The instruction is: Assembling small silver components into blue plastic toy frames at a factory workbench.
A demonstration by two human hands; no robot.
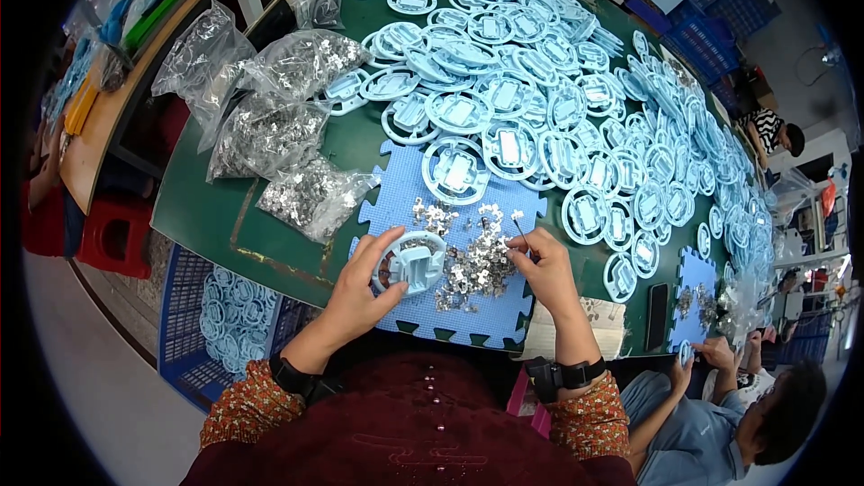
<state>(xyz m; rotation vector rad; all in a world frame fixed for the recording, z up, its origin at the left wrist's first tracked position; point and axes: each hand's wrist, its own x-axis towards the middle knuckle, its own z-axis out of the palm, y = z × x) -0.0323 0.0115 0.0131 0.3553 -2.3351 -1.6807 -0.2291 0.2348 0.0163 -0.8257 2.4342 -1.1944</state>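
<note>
My left hand (364, 292) grips a round light-blue plastic part (415, 268), shaped like a small steering wheel, fingers and thumb around its rim. The part is tilted with its box-shaped centre facing up, above a blue foam mat (400, 189). My right hand (545, 268) is closed in a pinch on a thin dark tool (521, 227) that points up and away. A small silver metal piece (517, 214) shows at the tool's tip. Just left of that hand, a loose pile of small metal clips (479, 261) lies on the mat.
Many more light-blue wheel parts (504, 94) are heaped across the green table (202, 207). Clear bags of metal clips (310, 193) lie at the left. A blue crate (184, 306) with similar parts stands below. A black phone (658, 315) and a co-worker (711, 423) are at the right.
</note>
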